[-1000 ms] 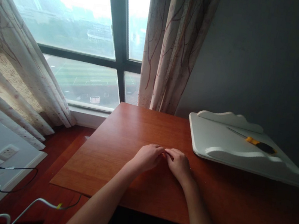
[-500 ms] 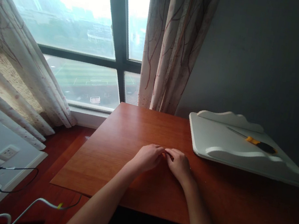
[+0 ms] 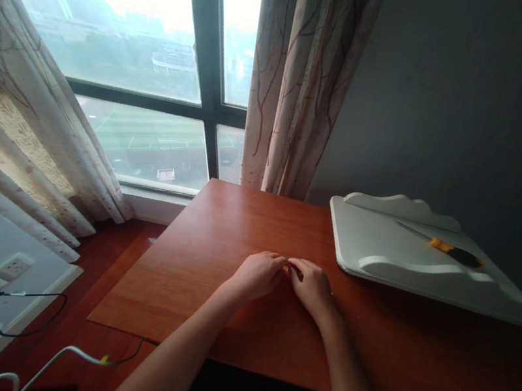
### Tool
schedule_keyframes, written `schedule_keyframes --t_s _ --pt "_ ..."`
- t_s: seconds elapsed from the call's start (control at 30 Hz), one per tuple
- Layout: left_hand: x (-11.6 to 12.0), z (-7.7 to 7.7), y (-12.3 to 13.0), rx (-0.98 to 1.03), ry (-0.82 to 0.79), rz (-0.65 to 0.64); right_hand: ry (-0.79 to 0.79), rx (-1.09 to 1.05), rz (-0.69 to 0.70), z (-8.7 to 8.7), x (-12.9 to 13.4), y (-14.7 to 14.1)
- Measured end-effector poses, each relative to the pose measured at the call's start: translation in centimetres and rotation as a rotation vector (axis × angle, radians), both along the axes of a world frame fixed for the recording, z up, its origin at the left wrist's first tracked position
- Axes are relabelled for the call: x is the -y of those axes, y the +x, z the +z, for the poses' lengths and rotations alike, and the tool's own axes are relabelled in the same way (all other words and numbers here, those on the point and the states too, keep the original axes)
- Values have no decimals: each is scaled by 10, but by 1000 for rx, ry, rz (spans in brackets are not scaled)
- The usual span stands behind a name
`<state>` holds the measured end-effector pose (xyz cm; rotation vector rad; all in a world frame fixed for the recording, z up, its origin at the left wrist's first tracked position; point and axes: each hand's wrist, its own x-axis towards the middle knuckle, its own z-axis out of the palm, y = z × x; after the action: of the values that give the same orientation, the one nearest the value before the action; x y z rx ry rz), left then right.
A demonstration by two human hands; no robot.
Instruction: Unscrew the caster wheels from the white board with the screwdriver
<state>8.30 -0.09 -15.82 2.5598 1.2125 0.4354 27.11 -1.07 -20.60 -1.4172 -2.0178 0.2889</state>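
My left hand point(image 3: 259, 273) and my right hand point(image 3: 310, 284) meet fingertip to fingertip above the reddish-brown wooden table point(image 3: 216, 228). The fingers of both are bent and pinched together. Something small and reddish may be between the fingertips, but it is too small and hidden to name. Tiny pale specks lie on the wood just right of my right hand.
A white tray-like board point(image 3: 383, 238) with wavy raised sides stands on the table at the right. On it lies a screwdriver point(image 3: 455, 251) with a yellow and black handle. Curtains point(image 3: 293, 82) and a window are behind; cables point(image 3: 68, 350) hang at lower left.
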Motion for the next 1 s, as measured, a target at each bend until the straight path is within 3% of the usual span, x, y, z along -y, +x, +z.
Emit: schedule_keyframes --t_s 0.5,0.67,0.87,1.0 --pt "1 2 0 4 -3 3 1 -42 -11 3 1 1" --pt "-1 1 -1 15 9 61 -4 -128 -32 4 1 0" --pt "-3 1 -3 24 19 123 -27 -256 77 14 3 -5" --pt "-1 3 -2 23 23 115 -32 -309 72 17 4 -6"
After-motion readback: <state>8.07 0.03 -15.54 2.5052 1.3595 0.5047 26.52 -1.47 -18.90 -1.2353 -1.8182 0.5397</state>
